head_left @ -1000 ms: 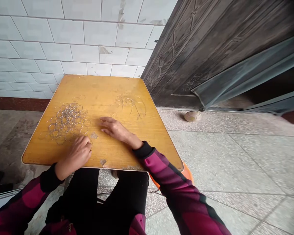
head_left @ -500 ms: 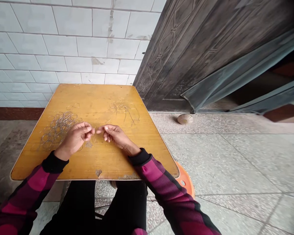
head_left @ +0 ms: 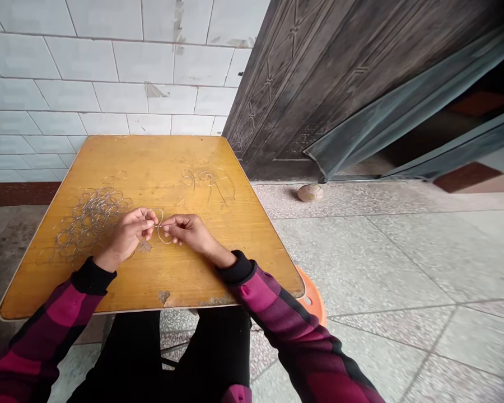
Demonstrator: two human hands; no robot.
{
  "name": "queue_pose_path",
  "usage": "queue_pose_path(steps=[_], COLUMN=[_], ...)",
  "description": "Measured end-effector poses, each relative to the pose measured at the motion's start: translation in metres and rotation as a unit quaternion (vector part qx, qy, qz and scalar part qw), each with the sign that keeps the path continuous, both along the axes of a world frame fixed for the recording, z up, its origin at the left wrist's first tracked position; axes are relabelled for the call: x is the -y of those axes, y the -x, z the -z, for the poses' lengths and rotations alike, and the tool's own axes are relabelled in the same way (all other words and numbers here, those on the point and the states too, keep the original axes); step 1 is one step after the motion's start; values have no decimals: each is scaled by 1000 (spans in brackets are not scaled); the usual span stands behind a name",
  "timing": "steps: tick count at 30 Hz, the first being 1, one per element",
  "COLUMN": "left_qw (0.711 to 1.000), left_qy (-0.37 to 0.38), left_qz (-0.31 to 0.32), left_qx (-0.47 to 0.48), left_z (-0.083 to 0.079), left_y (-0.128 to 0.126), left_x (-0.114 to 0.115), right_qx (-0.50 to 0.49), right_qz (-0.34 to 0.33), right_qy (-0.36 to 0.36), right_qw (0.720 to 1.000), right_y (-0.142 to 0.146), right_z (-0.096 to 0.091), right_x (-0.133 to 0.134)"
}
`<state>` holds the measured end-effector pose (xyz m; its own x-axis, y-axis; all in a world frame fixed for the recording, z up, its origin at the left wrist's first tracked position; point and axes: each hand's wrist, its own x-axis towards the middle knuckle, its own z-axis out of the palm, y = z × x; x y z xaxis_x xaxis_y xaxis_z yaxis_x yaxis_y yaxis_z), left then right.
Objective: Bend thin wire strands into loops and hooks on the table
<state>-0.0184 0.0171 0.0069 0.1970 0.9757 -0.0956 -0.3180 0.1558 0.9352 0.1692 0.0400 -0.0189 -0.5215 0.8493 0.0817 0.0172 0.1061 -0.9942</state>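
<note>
A thin wire loop (head_left: 158,221), twisted into a figure-eight shape, is pinched between both my hands just above the wooden table (head_left: 218,252). My left hand (head_left: 128,235) grips its left side with closed fingers. My right hand (head_left: 189,230) pinches its right side. A pile of several wire rings (head_left: 88,218) lies on the table just left of my left hand. Several bent wire pieces (head_left: 208,180) lie farther back, beyond my right hand.
A white tiled wall (head_left: 109,73) stands behind the table. A dark metal door (head_left: 340,84) is at the right. A round stone (head_left: 309,192) lies on the floor by the door. An orange stool (head_left: 315,299) shows under my right arm.
My left hand lifted off the ring pile and met my right hand at the table's middle. Both now pinch a wire loop, which has opened into a figure-eight.
</note>
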Motion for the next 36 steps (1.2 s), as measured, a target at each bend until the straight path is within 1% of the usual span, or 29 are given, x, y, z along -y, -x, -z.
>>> queue_pose_path(steps=[2, 3, 5, 7, 9, 12, 16, 19, 22, 24, 25, 27, 29, 31, 33, 36], left_qw=[997, 994, 985, 975, 967, 956, 948, 952, 957, 961, 964, 972, 977, 975, 971, 964], left_qy=[-24, -31, -36, -42, -47, -52, -46, -47, -58, -66, -70, -78, -93, -110, -121, -128], left_qz=[-8, -1, 32, 71, 95, 118, 149, 126, 67, 25, 3, -43, -87, -131, -167, -212], left_qx=[-76, -109, -164, -204, -232, -264, -278, -276, -276, -269, -257, -218, -173, -138, -117, -100], left_z=[0, 1, 3, 6, 8, 9, 6, 6, 10, 13, 15, 17, 17, 15, 12, 8], left_y=[1, 1, 4, 7, 10, 14, 14, 9, 4, 1, -1, -3, -5, -6, -5, -3], left_x=[1, 1, 0, -2, -4, -6, -6, -3, -1, 0, 0, -1, -2, -3, -4, -5], right_qx=[50, 76, 125, 161, 183, 191, 193, 186, 185, 183, 173, 122, 43, -23, -55, -74], right_qz=[18, 24, 22, 7, -7, -17, -25, -28, -15, 2, 11, 27, 41, 51, 42, 1], right_qy=[-82, -126, -198, -239, -255, -263, -272, -274, -269, -245, -218, -126, -5, 105, 196, 292], right_qw=[995, 989, 972, 958, 950, 946, 942, 943, 945, 952, 960, 984, 998, 993, 978, 953], right_y=[-3, -4, -6, -8, -8, -9, -8, -8, -8, -8, -8, -6, -4, 0, 4, 12], right_z=[-2, -3, -6, -8, -10, -11, -12, -12, -13, -13, -13, -10, -7, -2, 2, 7], right_x=[1, 1, 2, 2, 3, 5, 6, 7, 8, 8, 8, 7, 5, 3, 3, 8])
